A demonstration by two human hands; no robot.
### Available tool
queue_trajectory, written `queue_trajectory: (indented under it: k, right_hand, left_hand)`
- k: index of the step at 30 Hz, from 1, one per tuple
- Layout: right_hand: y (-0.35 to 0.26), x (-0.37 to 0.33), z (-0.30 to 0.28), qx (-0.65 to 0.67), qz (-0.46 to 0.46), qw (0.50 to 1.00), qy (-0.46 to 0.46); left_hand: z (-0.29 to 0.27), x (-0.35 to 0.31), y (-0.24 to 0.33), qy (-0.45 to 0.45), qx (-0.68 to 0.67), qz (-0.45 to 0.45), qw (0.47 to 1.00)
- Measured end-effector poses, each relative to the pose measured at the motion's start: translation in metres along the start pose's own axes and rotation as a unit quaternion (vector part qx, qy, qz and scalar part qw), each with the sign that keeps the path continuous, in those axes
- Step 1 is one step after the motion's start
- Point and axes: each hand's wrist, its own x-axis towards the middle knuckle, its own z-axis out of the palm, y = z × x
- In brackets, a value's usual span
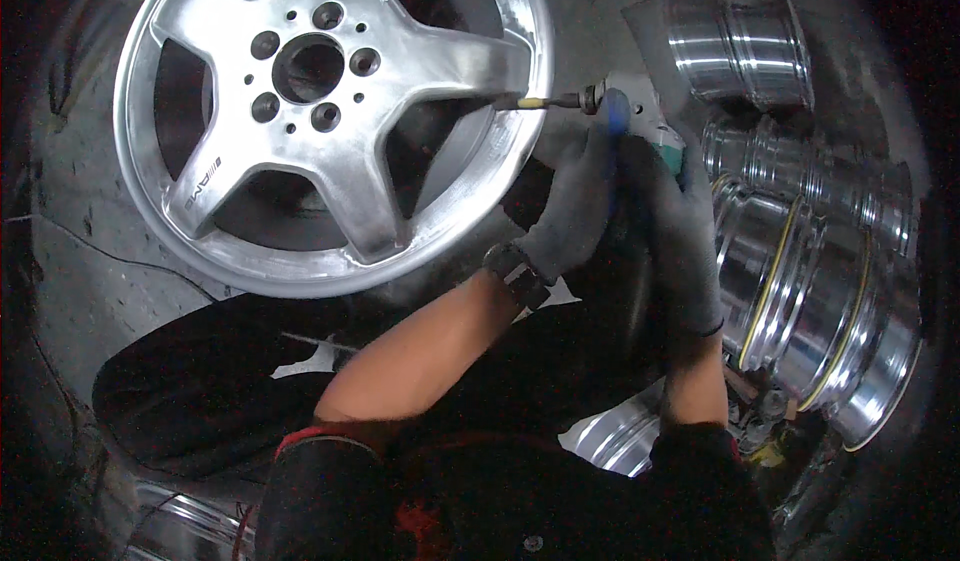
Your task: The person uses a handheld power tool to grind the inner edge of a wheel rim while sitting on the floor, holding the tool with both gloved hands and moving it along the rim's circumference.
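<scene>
A large silver alloy wheel with broad spokes lies face up at the upper left. My gloved left hand, with a dark watch at the wrist, is wrapped around the front of a handheld rotary grinder. Its thin shaft points left, and the yellowish tip reaches over the wheel's right rim beside the end of a spoke. Whether the tip touches the metal, I cannot tell. Farther back on the grinder's teal body, my gloved right hand is closed. Its fingers are partly hidden.
Polished wheel barrels stand at the upper right, and several more are stacked down the right side. Another shiny rim sits at the lower left. A thin cable runs over the grey floor. My dark-clothed legs flank the work.
</scene>
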Motion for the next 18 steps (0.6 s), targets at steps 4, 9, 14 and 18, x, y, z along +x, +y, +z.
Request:
queue_trajectory:
  k: [4,9,14,18]
  right_hand:
    - [0.021,0.001,-0.005,-0.108,-0.042,0.993,0.022]
    - [0.015,-0.004,0.004,-0.081,-0.046,0.996,0.011]
    - [0.015,-0.002,0.004,-0.093,-0.063,0.993,0.026]
    - [0.041,-0.007,-0.002,-0.093,-0.092,0.991,-0.007]
  left_hand:
    - [-0.004,-0.004,-0.004,0.045,-0.001,-0.045,0.998]
    - [-0.005,-0.007,-0.002,0.014,-0.077,-0.032,0.996]
    - [-0.001,-0.008,0.004,0.031,-0.019,-0.006,0.999]
    - [0.001,-0.018,0.004,0.016,-0.099,-0.037,0.994]
